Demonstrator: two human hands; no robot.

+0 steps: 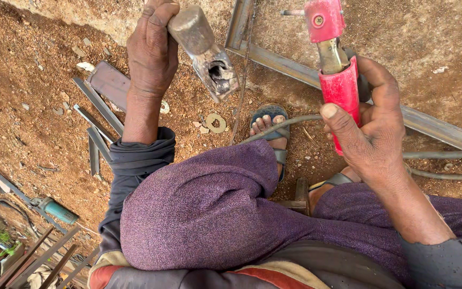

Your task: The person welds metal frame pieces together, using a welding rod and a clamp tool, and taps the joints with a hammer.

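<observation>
My left hand [152, 51] grips a hammer, whose worn metal head [205, 51] sticks out to the right over the dirt. A red welding electrode holder [333, 64] is gripped by my right hand [372, 126], its jaws pointing up toward the steel angle frame [295, 67] lying on the ground. A thin rod [291, 12] shows at the holder's clamp. A grey cable [295, 122] runs from the holder across my sandalled foot [272, 127]. My knees in purple trousers [209, 208] fill the lower view.
Short steel angle pieces [100, 115] and a flat plate [110, 83] lie at left on the red dirt. An angle grinder [54, 210] lies at lower left beside several long bars [38, 257]. A metal washer [215, 122] rests near my foot.
</observation>
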